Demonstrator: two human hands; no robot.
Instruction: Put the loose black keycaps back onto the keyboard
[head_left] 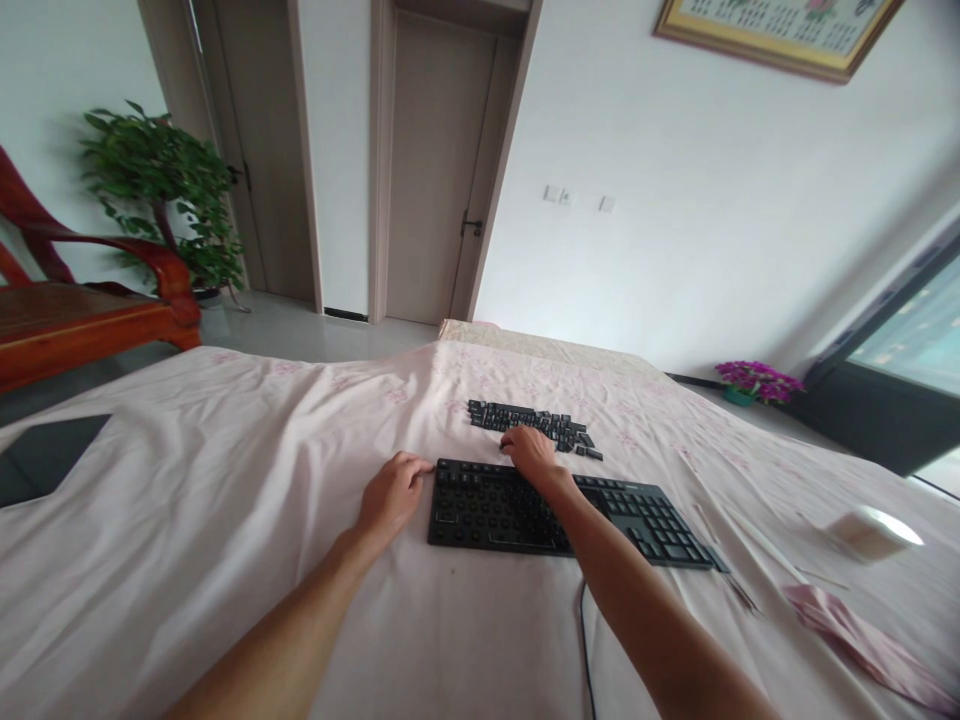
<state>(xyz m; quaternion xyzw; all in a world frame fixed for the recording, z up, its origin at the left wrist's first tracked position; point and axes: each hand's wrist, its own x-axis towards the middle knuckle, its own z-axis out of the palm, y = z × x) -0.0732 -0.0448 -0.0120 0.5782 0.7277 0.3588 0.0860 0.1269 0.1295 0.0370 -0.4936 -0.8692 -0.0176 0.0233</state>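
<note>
The framed picture [780, 28] and keyboard [634, 520] bear markings too small to read.

- A table [247, 500] has a pale pink cloth with flowers and folds.
- A black keyboard [480, 512] lies near the middle, some of its keys off.
- Loose black keys [510, 412] lie behind it, toward the far edge.
- A black cord [583, 640] runs toward the near edge.
- A dark flat thing [49, 460] lies by the left edge.
- A round white thing [874, 532] and a pink rag [855, 635] lie toward the right edge.
</note>
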